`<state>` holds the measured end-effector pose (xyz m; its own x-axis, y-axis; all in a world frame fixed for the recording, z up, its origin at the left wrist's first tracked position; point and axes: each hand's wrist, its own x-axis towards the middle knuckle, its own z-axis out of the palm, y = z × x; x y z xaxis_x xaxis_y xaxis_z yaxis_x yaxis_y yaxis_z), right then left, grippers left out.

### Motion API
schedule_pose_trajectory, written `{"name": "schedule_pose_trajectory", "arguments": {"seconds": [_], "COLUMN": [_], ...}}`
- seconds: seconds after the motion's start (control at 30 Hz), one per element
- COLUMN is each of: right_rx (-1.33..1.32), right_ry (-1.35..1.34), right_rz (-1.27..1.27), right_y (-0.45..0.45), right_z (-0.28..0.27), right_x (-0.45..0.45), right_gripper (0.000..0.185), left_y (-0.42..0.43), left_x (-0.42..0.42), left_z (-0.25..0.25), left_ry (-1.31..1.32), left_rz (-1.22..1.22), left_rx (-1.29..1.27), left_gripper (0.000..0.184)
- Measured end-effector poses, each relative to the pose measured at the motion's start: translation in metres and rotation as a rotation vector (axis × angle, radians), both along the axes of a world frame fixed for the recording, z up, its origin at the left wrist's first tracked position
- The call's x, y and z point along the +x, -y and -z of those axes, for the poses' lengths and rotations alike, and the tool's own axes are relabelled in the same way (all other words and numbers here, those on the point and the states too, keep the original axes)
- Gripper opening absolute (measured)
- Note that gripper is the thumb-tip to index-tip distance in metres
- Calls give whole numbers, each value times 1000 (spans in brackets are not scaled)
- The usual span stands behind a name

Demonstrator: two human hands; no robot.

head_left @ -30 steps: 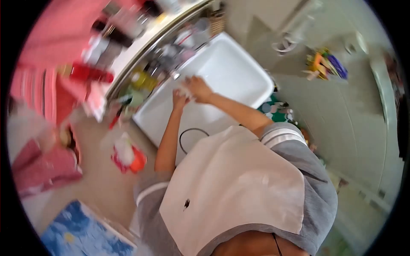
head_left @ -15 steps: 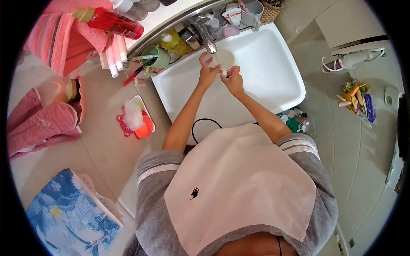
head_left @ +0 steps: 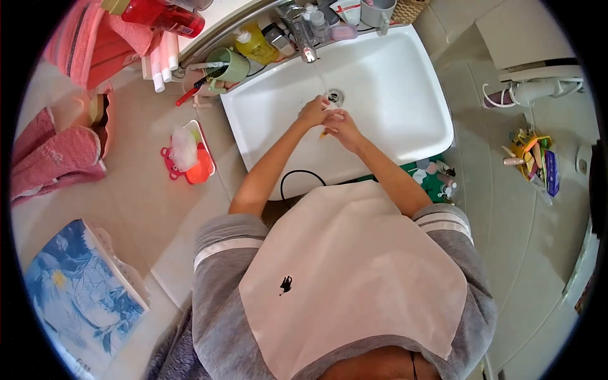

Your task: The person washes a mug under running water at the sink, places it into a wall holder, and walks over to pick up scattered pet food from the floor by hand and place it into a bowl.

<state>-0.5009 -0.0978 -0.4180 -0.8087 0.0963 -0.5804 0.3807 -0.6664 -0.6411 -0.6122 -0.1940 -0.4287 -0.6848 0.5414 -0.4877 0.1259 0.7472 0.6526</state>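
Observation:
Over the white sink basin [head_left: 399, 95], my two hands are close together, fingers curled in and overlapping. My left hand [head_left: 313, 112] is nearer the metal drain [head_left: 334, 97]. Beside it, slightly lower, my right hand [head_left: 343, 130] is also closed. Something pale shows between the fingers, and a small orange bit [head_left: 323, 134] sticks out below them; the fingers hide most of what is held. Above the hands, a thin stream of water falls from the chrome faucet [head_left: 307, 50].
Behind the sink stand a yellow pump bottle [head_left: 254, 45], a green cup [head_left: 231, 66] with brushes and a grey mug [head_left: 378, 14]. A red bottle [head_left: 164, 18] stands at upper left. On the right, a yellow container [head_left: 531, 147] holds several small items.
Both hands have moved down, away from the faucet. The pale round cup with a handle no longer shows clearly between them. The drain has come into view.

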Motion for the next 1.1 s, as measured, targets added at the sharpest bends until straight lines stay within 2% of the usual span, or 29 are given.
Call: {"name": "schedule_pose_trajectory", "arguments": {"seconds": [0.07, 0.1, 0.13, 0.2, 0.23, 0.27, 0.3, 0.33, 0.37, 0.4, 0.47, 0.5, 0.6, 0.63, 0.7, 0.73, 0.8, 0.87, 0.93, 1.0, 1.07, 1.1], "right_rx": [-436, -569, -582, -590, -602, -473, -339, -338, -188, -41, 240, 307, 415, 451, 548, 641, 688, 774, 828, 884, 1008, 1012], "right_ry": [2, -60, -55, -10, -10, 18, 48, 54, 4, -47, -169, -196, -211, -197, -220, -238, -280, -389, -498, -607, -668, -674], "right_rz": [-75, -120, -141, -173, -183, -241, -300, -314, -277, -241, -167, -157, -175, -174, -195, -198, -200, -204, -221, -232, -585, -592], "right_y": [3, 5, 7, 13, 8, 1, -6, -16, -28, -41, -69, -83, -117, -124, -131, -131, -122, -109, -99, -99, -102, -104], "right_z": [-4, -4, -5, -12, -18, -24, -29, -26, -19, -11, 5, 5, -3, -4, -7, -9, -15, -24, -36, -48, -58, -46], "right_x": [1, -2, -4, -9, -11, -12, -13, -15, -18, -21, -30, -34, -43, -46, -50, -50, -57, -63, -72, -80, -89, -96], "right_gripper": [46, 54, 54, 55, 55, 48, 42, 42, 36, 30, 26, 25, 23, 23, 21, 21, 19, 17, 16, 15, 10, 10], "left_y": [4, 0, -6, -14, -12, -8, 0, 7, 13, 16, 23, 24, 18, 13, 5, 7, 6, -5, -12, -14, -16, -17], "left_x": [-2, 2, 4, 5, 0, -7, -13, -18, -19, -17, -11, -6, 12, 17, 24, 26, 22, 28, 27, 26, 28, 27], "left_z": [-24, -47, -64, -86, -80, -68, -51, -35, -23, -20, -13, -8, 7, -6, -30, -23, -16, -18, -9, -9, -18, -21], "left_ry": [-136, -271, -264, -234, -218, -215, -194, -171, -243, -232, 19, 27, -221, -223, -3, -3, -127, -119, -43, -48, -41, -44], "left_rz": [239, 315, 295, 316, 351, 342, 224, 104, 37, 20, -333, -351, -613, -632, -927, -949, -866, -822, -755, -740, -633, -640], "left_rx": [-285, -445, -459, -772, -817, -823, -742, -659, -557, -560, -3, -4, 423, 425, 358, 360, 159, 225, 402, 410, 477, 483], "left_gripper": [46, 40, 40, 38, 37, 37, 39, 41, 37, 37, 31, 31, 28, 28, 37, 37, 40, 44, 42, 36, 31, 31]}}
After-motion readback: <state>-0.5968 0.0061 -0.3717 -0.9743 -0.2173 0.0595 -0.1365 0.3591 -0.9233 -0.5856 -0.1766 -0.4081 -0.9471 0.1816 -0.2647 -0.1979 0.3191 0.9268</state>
